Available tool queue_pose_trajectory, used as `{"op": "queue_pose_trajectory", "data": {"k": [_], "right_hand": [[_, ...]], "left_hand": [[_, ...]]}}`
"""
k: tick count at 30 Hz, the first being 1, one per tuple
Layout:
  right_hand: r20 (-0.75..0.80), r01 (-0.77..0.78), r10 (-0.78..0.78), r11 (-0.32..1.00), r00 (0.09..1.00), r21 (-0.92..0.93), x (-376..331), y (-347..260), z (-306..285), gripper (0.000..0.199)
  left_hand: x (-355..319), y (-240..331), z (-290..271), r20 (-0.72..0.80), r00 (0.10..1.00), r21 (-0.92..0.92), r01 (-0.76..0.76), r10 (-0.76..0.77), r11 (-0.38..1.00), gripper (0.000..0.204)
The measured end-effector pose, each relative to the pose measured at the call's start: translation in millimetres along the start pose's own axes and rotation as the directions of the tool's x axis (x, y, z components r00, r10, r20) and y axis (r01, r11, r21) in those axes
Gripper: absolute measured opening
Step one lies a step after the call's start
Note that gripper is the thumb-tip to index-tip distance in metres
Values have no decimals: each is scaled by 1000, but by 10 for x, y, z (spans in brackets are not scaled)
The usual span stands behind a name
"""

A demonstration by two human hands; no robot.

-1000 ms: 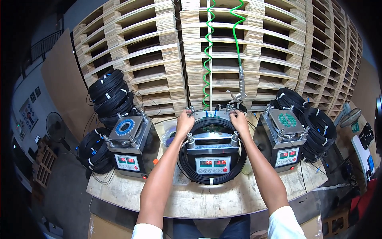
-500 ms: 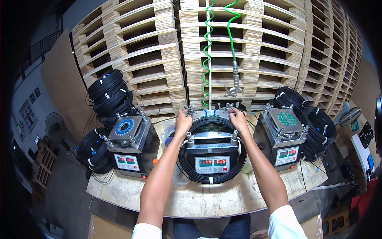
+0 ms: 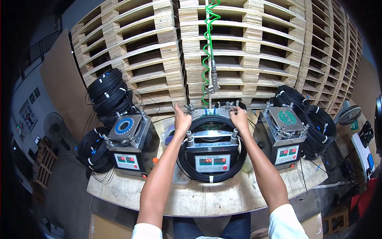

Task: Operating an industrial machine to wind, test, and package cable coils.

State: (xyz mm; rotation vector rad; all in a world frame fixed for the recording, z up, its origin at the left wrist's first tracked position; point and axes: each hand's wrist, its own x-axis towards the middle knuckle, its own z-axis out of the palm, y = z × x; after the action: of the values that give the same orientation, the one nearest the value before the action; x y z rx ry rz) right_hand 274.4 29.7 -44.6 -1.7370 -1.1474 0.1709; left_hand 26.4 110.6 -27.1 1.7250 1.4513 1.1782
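Note:
The middle tabletop machine (image 3: 212,148), silver with a red-lit display, stands in front of me inside a large coil of black cable (image 3: 211,179). Both my arms reach over its sides to the far corners. My left hand (image 3: 182,121) is beside the far left clamp post (image 3: 191,108), one finger raised and apart from the others. At the far right clamp post (image 3: 228,106), my right hand (image 3: 239,120) has its fingers curled in on the small clamp lever, which they partly cover. Blue-tipped cable ends (image 3: 215,111) show at the machine's back edge between my hands.
Similar machines stand left (image 3: 126,141) with a blue ring of connectors and right (image 3: 283,135) with green ones. Black cable coils (image 3: 107,95) are piled beside them. A metal air gun (image 3: 213,81) hangs from a green spiral hose before stacked wooden pallets (image 3: 274,47).
The hanging air gun has swung left. My left hand's raised finger has moved up and away from the post. My right hand has shifted slightly. The machines' display readings have changed.

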Motion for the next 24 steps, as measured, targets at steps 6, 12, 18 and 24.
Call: {"op": "queue_pose_trajectory", "data": {"k": [6, 12, 18, 24], "right_hand": [[41, 70, -79, 982, 996, 177, 192, 338, 160, 32], [39, 54, -62, 981, 997, 188, 162, 321, 120, 32], [-8, -22, 22, 999, 1000, -31, -68, -62, -66, 33], [73, 44, -52, 994, 996, 102, 98, 211, 23, 30]], "left_hand": [[19, 25, 14, 35, 998, 17, -52, 51, 999, 74], [-7, 53, 50, 94, 995, 15, -34, 33, 999, 74], [47, -55, 64, 40, 998, 48, 40, -42, 998, 69], [70, -33, 89, 89, 995, 147, 38, -51, 988, 60]]}}
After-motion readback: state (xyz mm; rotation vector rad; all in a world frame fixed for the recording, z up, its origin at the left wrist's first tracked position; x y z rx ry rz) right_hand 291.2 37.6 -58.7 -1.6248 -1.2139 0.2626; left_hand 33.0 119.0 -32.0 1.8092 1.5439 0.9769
